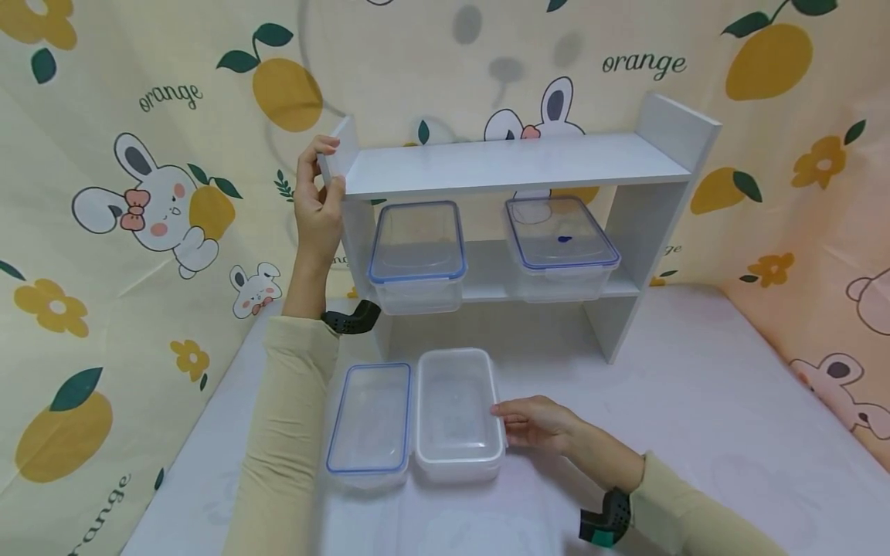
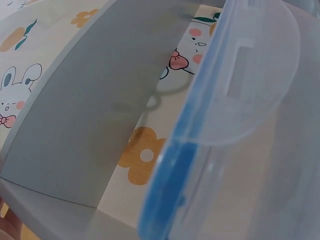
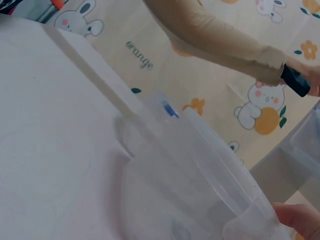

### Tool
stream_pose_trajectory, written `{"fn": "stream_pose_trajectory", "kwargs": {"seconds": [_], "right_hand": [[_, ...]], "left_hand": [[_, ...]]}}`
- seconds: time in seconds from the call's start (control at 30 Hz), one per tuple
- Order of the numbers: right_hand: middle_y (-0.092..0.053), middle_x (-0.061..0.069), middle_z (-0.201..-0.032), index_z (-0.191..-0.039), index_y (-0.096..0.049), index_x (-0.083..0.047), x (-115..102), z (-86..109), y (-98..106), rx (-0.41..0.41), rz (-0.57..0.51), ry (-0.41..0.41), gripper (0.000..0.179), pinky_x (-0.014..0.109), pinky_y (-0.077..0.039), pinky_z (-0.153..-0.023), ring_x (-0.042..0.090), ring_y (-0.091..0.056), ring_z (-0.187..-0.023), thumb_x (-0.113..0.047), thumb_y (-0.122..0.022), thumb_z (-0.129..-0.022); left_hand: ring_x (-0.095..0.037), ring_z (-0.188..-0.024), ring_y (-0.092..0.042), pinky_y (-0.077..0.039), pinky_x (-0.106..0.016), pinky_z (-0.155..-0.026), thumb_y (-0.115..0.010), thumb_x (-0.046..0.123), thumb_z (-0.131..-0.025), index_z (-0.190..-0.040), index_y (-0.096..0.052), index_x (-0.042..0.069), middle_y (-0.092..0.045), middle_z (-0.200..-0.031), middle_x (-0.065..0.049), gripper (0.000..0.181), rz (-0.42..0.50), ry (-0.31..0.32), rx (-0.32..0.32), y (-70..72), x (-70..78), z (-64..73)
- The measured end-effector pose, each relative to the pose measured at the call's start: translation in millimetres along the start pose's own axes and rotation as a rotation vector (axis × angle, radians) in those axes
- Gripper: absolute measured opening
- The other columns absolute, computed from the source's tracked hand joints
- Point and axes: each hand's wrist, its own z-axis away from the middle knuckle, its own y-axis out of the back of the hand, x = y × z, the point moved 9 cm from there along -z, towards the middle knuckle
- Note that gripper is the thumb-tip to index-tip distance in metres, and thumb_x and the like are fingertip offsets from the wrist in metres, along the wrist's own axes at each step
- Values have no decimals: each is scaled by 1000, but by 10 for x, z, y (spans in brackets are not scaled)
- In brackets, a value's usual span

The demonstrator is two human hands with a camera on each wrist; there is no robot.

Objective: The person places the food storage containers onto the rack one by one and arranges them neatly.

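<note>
My left hand [image 1: 320,205] grips the upper left side panel of a white two-tier shelf [image 1: 514,162]. Down on the table, my right hand [image 1: 538,425] holds the right side of a clear plastic food container [image 1: 459,409] with a whitish rim, thumb at the rim. Close along its left side stands another clear food container [image 1: 371,421] with a blue-edged lid. On the shelf's middle board sit two more blue-edged containers, a left one [image 1: 417,255] and a right one [image 1: 563,247], both jutting past the front edge. The left wrist view shows a container's blue edge [image 2: 170,185] up close.
A white cloth [image 1: 702,417] covers the table. Behind and at the sides hangs a cream printed backdrop [image 1: 431,69] with oranges and rabbits. Black bands sit on both wrists, the right one [image 1: 608,519] near the table's front.
</note>
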Motion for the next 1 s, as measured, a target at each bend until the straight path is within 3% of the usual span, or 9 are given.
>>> {"fn": "stream_pose_trajectory", "kwargs": {"seconds": [0.27,0.5,0.67,0.9,1.0], "right_hand": [[-69,-1,-79,-109,-54,4,17,-33,-27,3,-28,7,30,24,-55,-73,10,-64,-78,-10,-63,-84],[-67,-2,-75,-105,-54,4,16,-54,-32,13,-7,12,30,22,-54,-70,9,-62,-75,-11,-62,-81],[-68,-2,-75,-103,-55,3,17,-42,-41,-12,3,20,27,22,-55,-71,8,-63,-75,-13,-62,-82],[-68,-4,-77,-104,-56,0,13,-7,-12,-21,20,24,26,22,-55,-72,8,-63,-76,-14,-62,-83],[-68,-4,-76,-101,-58,-2,11,5,-11,-32,22,24,21,22,-55,-72,7,-63,-76,-15,-61,-84]], "left_hand": [[-22,-112,-41,-40,-30,-93,-40,-4,-89,-115,-49,12,-48,-127,16,32,11,-28,0,4,2,-2],[-11,-109,-42,-40,-30,-94,-40,-4,-89,-114,-49,13,-48,-127,16,32,13,-31,1,5,10,-6],[-18,-110,-42,-40,-30,-93,-40,-4,-89,-114,-49,13,-48,-127,15,31,20,-25,-1,4,17,-1],[-8,-108,-41,-39,-31,-94,-40,-4,-90,-120,-43,-4,-47,-127,17,30,12,-32,-8,-3,4,-9],[-8,-109,-41,-39,-32,-96,-40,-4,-89,-117,-46,3,-47,-127,17,29,11,-26,-6,0,1,-7]]}}
